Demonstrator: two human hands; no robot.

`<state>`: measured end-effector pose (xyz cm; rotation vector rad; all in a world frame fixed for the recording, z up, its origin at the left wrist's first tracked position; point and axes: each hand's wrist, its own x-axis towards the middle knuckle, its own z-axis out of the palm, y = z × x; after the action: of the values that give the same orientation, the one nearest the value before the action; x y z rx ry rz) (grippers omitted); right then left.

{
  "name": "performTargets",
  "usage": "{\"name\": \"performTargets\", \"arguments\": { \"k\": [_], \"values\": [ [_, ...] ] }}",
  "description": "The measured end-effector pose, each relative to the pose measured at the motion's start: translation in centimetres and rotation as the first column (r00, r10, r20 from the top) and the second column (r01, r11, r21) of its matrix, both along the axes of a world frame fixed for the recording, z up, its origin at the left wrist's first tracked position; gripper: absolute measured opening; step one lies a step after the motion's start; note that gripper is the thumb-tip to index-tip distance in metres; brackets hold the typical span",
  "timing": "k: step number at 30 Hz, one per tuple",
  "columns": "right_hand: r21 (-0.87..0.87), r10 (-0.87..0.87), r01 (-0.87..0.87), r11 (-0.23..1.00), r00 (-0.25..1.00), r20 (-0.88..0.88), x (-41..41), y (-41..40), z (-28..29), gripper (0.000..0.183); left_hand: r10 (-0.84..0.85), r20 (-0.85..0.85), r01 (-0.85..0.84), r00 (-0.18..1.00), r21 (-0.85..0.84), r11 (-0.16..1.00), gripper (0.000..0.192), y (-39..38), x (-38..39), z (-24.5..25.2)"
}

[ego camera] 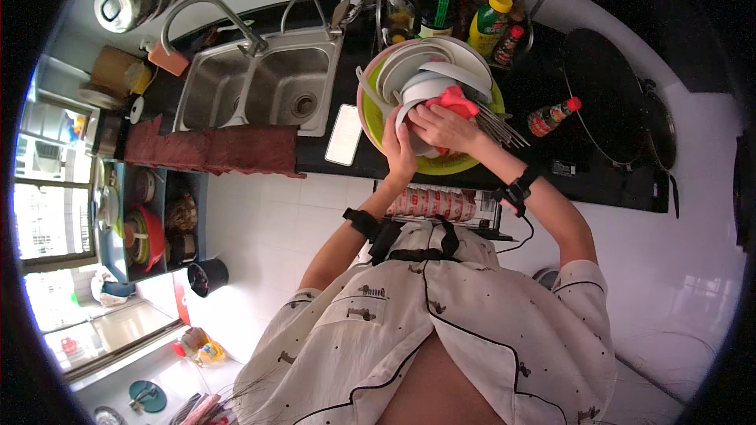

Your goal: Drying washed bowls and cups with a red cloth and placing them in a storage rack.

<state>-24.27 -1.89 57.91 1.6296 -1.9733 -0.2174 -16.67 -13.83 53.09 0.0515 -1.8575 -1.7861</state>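
Note:
A green and pink plastic basin [371, 112] stands on the black counter, heaped with white plates [466, 53], several white bowls [422, 90], a white spoon [371, 90] and a bundle of chopsticks [499, 125]. My left hand [400, 150] grips the rim of a white bowl at the basin's near side. Over the same bowl, my right hand [443, 125] presses a red cloth [453, 100], its fingers bent at the bowl's edge. Part of the held bowl is hidden behind my hands.
Left of the basin lie a phone [344, 134] and a double steel sink [292, 94] with a brown cloth [212, 147] along its front. Behind stands a rack of sauce bottles [437, 3]. To the right are a small sauce bottle [552, 116] and a large dark round lid [602, 94].

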Motion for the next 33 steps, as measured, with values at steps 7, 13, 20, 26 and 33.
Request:
{"name": "performTargets", "arguments": {
  "k": [7, 13, 20, 26, 33],
  "values": [
    [-0.059, 0.163, -0.17, 0.984, 0.98, -0.111, -1.2, 0.3, 0.7, 0.019, 0.034, -0.003, -0.034, 0.999, -0.002, 0.999, 0.038, -0.1, 0.0, -0.1],
    [-0.142, -0.273, 0.319, 0.937, 0.922, 0.274, 2.0, 1.0, -2.2, 0.024, 0.027, 0.007, -0.026, 1.0, -0.07, 0.997, 0.039, 0.1, 0.1, -0.5],
    [-0.374, -0.122, 0.642, 0.669, 0.591, 0.797, 5.2, -1.9, -2.6, 0.029, 0.031, 0.033, -0.032, 0.999, 0.038, 0.999, 0.035, 0.0, 0.4, -0.5],
    [-0.078, 0.369, 0.752, 0.655, -0.227, 0.901, 4.3, -2.8, -1.3, 0.025, 0.026, -0.068, -0.022, 0.997, 0.054, 0.998, 0.038, -0.1, 0.3, -1.0],
    [0.13, 0.807, 0.818, 0.56, -0.575, 0.137, 3.1, -2.3, -2.4, 0.025, -0.005, -0.092, 0.007, 0.996, 0.027, 1.0, 0.042, -0.4, 0.5, 0.6]
  ]
}}
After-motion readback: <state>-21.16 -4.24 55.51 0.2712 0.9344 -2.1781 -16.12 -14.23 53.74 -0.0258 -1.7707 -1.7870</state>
